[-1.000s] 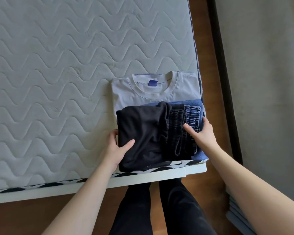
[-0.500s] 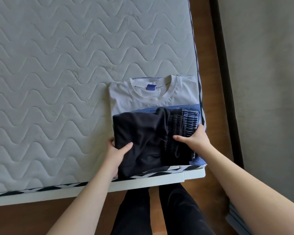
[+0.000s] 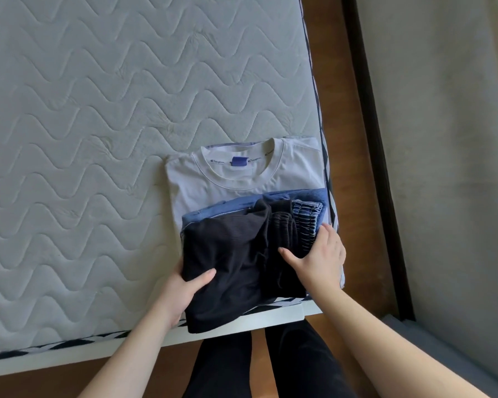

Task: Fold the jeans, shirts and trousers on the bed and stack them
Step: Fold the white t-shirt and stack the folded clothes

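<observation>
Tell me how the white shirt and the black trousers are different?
The white shirt lies flat at the bottom of the pile; the black trousers sit on top, rumpled. Nothing touches the shirt's visible part; the left hand and right hand are on the trousers. Both are folded.

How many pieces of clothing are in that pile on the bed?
3 plainly visible: a white T-shirt at the bottom, blue jeans over it, and black trousers on top, held by both hands. A striped edge behind the T-shirt's collar hints at more hidden underneath.

Head view (single), steeply down, close over bed [image 3: 98, 139] corner.
</observation>
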`<move>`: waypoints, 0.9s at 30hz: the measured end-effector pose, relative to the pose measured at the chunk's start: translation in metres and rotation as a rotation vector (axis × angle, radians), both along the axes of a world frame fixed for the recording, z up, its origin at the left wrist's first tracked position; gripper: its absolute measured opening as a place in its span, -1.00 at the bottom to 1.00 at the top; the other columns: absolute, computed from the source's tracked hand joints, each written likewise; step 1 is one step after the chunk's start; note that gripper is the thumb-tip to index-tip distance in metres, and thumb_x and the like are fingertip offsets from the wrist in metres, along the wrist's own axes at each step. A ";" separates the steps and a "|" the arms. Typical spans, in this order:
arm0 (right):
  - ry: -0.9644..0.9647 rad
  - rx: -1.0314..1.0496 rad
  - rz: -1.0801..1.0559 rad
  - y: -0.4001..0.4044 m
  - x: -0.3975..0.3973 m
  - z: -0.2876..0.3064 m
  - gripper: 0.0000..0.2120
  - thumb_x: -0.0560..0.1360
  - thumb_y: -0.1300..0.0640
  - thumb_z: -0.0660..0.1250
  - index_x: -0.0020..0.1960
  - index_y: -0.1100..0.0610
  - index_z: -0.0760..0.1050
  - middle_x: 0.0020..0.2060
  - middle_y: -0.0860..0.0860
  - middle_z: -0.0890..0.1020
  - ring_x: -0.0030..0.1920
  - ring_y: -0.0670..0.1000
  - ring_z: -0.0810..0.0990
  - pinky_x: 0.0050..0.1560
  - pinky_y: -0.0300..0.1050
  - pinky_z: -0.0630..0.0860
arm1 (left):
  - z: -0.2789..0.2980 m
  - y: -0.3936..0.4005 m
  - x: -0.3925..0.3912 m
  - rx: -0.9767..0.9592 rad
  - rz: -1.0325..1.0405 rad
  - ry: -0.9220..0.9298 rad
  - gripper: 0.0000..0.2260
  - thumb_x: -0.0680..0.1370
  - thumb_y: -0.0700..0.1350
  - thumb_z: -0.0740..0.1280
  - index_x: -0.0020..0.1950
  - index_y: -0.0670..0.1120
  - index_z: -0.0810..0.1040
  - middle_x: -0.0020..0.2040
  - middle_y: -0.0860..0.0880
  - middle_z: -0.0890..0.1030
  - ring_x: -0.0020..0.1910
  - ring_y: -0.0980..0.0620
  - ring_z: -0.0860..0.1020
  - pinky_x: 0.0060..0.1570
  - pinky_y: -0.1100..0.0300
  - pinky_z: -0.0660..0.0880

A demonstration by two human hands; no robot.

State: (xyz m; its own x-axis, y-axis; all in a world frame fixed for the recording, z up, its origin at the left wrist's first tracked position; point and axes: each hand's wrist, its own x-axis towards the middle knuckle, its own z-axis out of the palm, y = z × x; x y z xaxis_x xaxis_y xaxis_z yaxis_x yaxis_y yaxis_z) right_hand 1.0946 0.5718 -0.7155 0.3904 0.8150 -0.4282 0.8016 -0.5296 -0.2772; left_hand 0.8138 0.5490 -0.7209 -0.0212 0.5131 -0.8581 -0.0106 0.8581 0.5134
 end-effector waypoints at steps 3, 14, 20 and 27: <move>-0.047 0.034 0.038 -0.001 -0.007 0.000 -0.12 0.33 -0.23 0.52 0.40 0.31 0.32 0.39 0.20 0.39 0.44 0.21 0.29 0.47 0.08 0.14 | -0.003 0.004 -0.004 -0.042 0.008 0.009 -0.24 0.11 0.22 0.65 0.27 0.14 0.53 0.13 0.11 0.67 0.08 0.06 0.66 0.06 0.06 0.56; 0.373 -0.196 -0.119 0.023 0.024 -0.012 -0.28 0.15 -0.33 0.57 0.05 -0.02 0.24 -0.09 -0.20 0.45 -0.06 -0.05 0.51 -0.23 -0.24 0.40 | -0.018 0.012 -0.002 -0.147 0.181 -0.026 -0.45 0.22 -0.02 0.64 0.17 -0.07 0.63 0.06 -0.09 0.70 0.01 -0.10 0.68 -0.02 0.03 0.57; 0.375 -0.152 -0.146 0.023 0.030 -0.022 -0.28 0.13 -0.28 0.61 0.03 0.01 0.27 -0.04 -0.08 0.41 0.02 -0.01 0.47 -0.04 -0.12 0.43 | -0.019 0.019 -0.001 -0.153 0.195 -0.046 -0.65 0.41 -0.15 0.50 0.18 -0.10 0.61 0.07 -0.11 0.70 0.01 -0.10 0.68 0.02 0.02 0.57; 0.134 -0.052 0.003 0.021 0.009 -0.001 -0.34 0.20 -0.23 0.59 -0.03 0.12 0.28 -0.15 -0.05 0.38 0.00 0.11 0.47 -0.02 -0.07 0.38 | 0.008 0.017 -0.002 -0.083 0.106 -0.088 -0.38 0.22 0.09 0.62 0.25 0.01 0.59 0.13 0.01 0.68 0.11 -0.01 0.65 0.05 0.05 0.57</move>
State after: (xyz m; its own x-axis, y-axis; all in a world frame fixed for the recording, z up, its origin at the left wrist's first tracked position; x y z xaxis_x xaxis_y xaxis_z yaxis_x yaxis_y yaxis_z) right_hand 1.1036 0.5932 -0.7163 0.3245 0.7916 -0.5178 0.7609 -0.5436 -0.3543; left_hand 0.8116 0.5658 -0.7129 0.0054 0.4397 -0.8981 -0.1450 0.8890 0.4343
